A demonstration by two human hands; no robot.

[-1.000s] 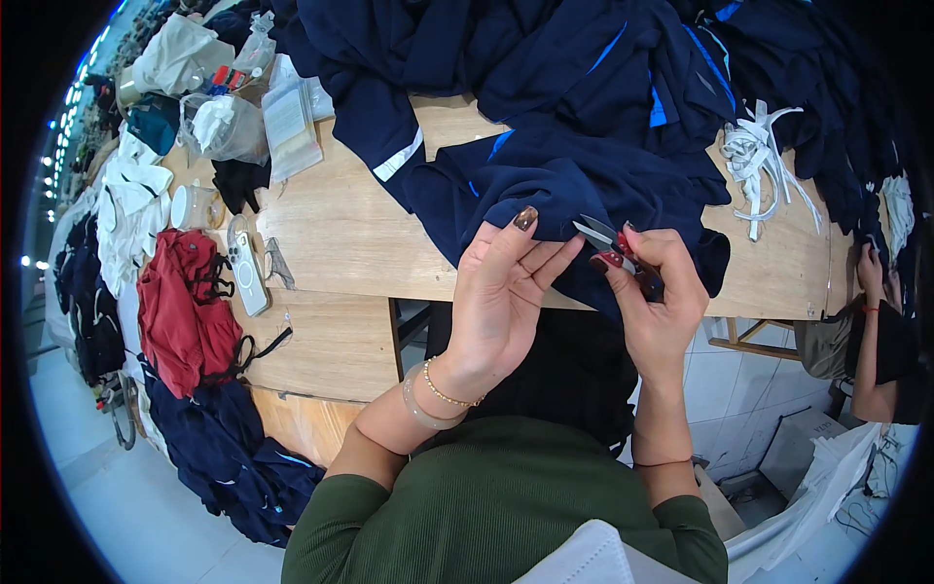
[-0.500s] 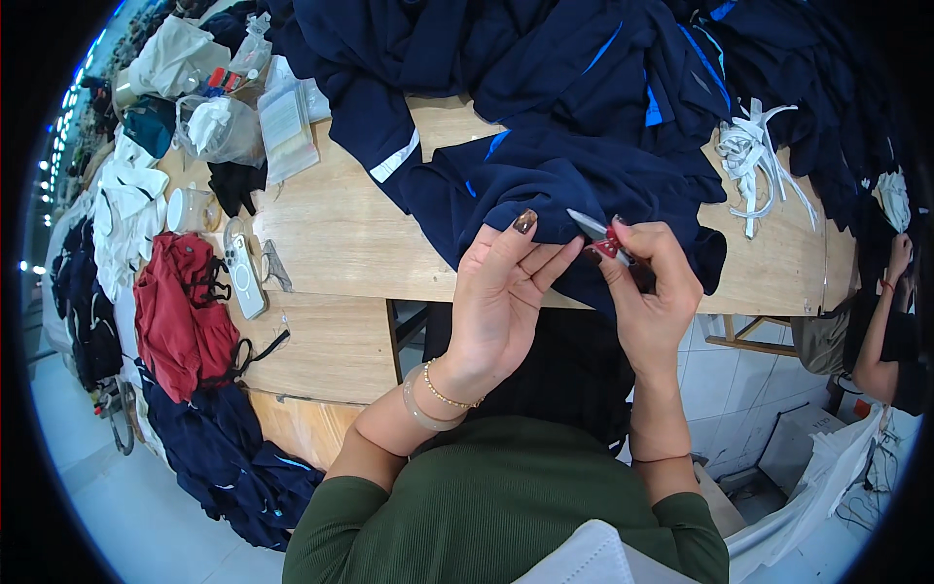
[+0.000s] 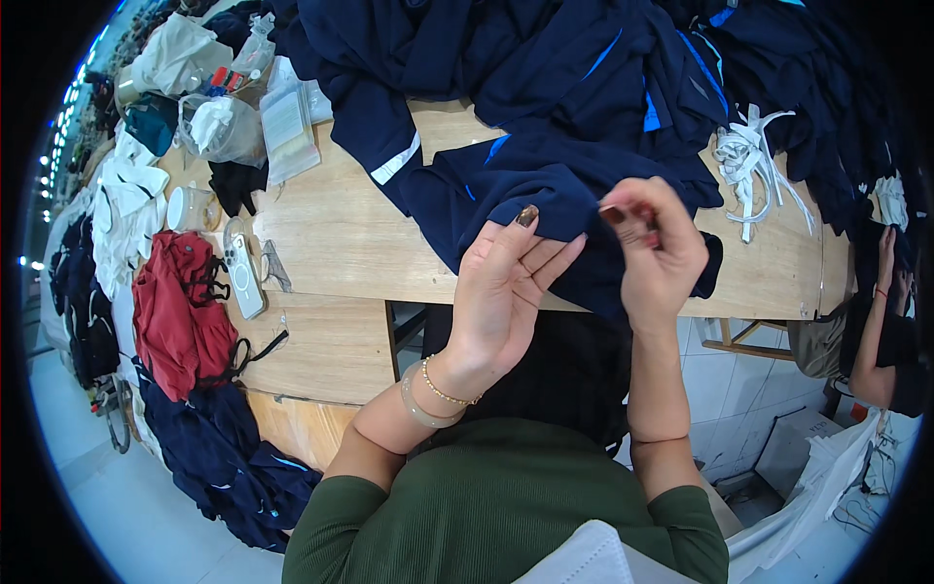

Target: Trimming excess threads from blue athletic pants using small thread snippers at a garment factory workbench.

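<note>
My left hand (image 3: 508,282) pinches a fold of a navy garment (image 3: 545,195), thumb on top and the other fingers behind the cloth. The garment has bright blue piping and lies spread over the table edge. To the right of that fold, my right hand (image 3: 662,258) is raised with its fingers curled in, slightly blurred. A bit of the red-handled thread snips (image 3: 652,237) shows among its fingers; the blades are hidden. The right hand is apart from the left.
A heap of navy garments (image 3: 467,58) covers the far side of the wooden table (image 3: 350,234). White tapes (image 3: 747,156) lie at right. On the left are a phone (image 3: 243,271), a red bag (image 3: 180,316) and plastic bags (image 3: 224,131). Another person's arm (image 3: 880,302) is far right.
My right hand has turned and curled inward, drawing the snips away from the cloth fold, so their blades no longer show. The left hand keeps its pinch almost in place.
</note>
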